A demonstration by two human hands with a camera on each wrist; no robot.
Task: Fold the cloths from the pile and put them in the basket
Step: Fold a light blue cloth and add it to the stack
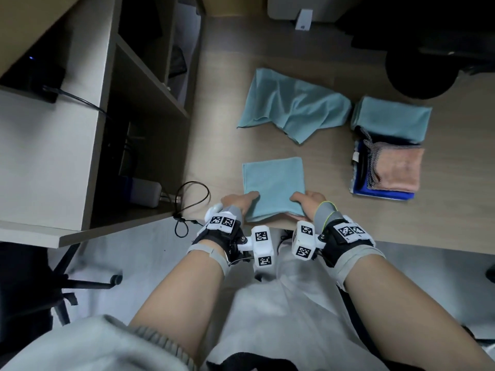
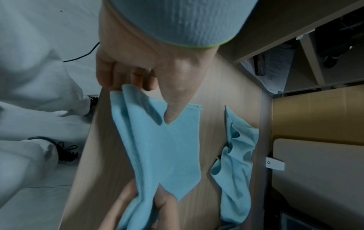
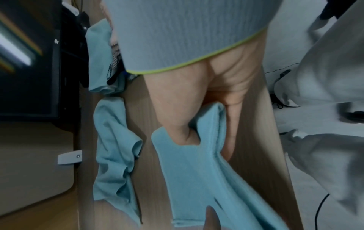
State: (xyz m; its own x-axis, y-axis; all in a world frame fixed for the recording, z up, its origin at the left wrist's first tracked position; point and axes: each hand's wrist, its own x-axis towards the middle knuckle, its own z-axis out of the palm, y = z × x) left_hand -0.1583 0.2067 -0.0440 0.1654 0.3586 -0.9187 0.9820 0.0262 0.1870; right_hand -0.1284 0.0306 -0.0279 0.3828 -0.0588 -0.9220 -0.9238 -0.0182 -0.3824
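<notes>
A light blue cloth, folded into a square, lies on the wooden table near its front edge. My left hand pinches its near left corner, thumb on top and fingers underneath. My right hand pinches the near right corner the same way. In the left wrist view my left hand holds the bunched edge of the cloth. The right wrist view shows my right hand gripping the cloth. An unfolded teal cloth lies crumpled farther back. No basket is plainly visible.
A stack of folded cloths, teal, peach and dark blue, sits at the right of the table. Open shelving stands on the left with cables at its foot. A white device is at the back.
</notes>
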